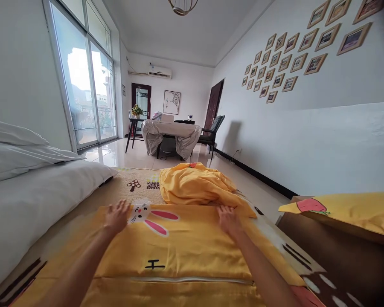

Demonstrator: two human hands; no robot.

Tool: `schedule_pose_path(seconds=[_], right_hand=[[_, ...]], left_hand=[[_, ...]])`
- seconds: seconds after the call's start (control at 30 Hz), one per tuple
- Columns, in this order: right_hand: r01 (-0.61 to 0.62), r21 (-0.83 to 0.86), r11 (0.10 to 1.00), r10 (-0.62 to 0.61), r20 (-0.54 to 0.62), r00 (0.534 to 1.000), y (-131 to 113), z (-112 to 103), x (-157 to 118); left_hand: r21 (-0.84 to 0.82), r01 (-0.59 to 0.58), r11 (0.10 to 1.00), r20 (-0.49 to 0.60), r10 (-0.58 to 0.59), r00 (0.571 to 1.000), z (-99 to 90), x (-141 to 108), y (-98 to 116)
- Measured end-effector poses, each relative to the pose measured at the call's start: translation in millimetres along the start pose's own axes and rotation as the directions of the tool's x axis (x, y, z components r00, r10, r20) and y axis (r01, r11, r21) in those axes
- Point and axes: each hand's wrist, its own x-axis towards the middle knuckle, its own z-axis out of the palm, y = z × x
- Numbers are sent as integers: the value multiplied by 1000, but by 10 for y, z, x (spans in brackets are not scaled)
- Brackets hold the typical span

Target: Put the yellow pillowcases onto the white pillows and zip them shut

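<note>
A yellow zippered fabric cover (192,243) with a rabbit's face and pink ears lies spread out in front of me. Its pale zipper (192,280) runs across the near part. My left hand (117,215) rests at the far left corner with fingers spread, beside the rabbit's face. On the far right edge lies my right hand (228,219), its fingers stretched flat on the cloth. Just beyond that hand is a crumpled heap of yellow fabric (195,183), close to its fingertips.
Underneath is a beige patterned blanket (123,181). White pillows (51,192) are stacked at left. Another yellow cloth (355,211) lies over a brown box-like object (333,243) at right. Farther off stand a covered table (169,128) and a black chair (215,130).
</note>
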Motion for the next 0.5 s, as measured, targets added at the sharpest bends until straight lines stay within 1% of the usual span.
schedule_pose_path(seconds=[0.07,0.17,0.23,0.27,0.3,0.33,0.37,0.43,0.5], right_hand=[[120,71,990,-122,24,992,-363,9,52],[259,175,950,-265,10,964,-900,105,171],[293,224,929,-303,8,953,-1123,204,288],[290,242,926,-302,14,953,-1163,258,349],[275,253,928,-290,24,957,-1146,309,405],[255,260,931,-273,34,961,-1073,354,449],[233,260,937,-252,40,967,-946,391,477],[185,244,952,-201,46,978,-566,427,482],[111,206,972,-122,40,992,-89,411,439]], left_hand=[[-51,-140,989,2,141,990,6,87,437],[-131,-290,948,-15,290,957,61,183,1141],[-185,-364,913,-31,365,931,113,224,1531],[-210,-386,898,-43,386,922,142,241,1672],[-233,-400,887,-54,399,915,174,258,1771],[-254,-405,878,-63,403,913,207,279,1825],[-272,-404,874,-70,400,914,242,302,1837],[-302,-388,871,-74,385,920,310,357,1769],[-320,-372,871,-79,367,927,364,419,1649]])
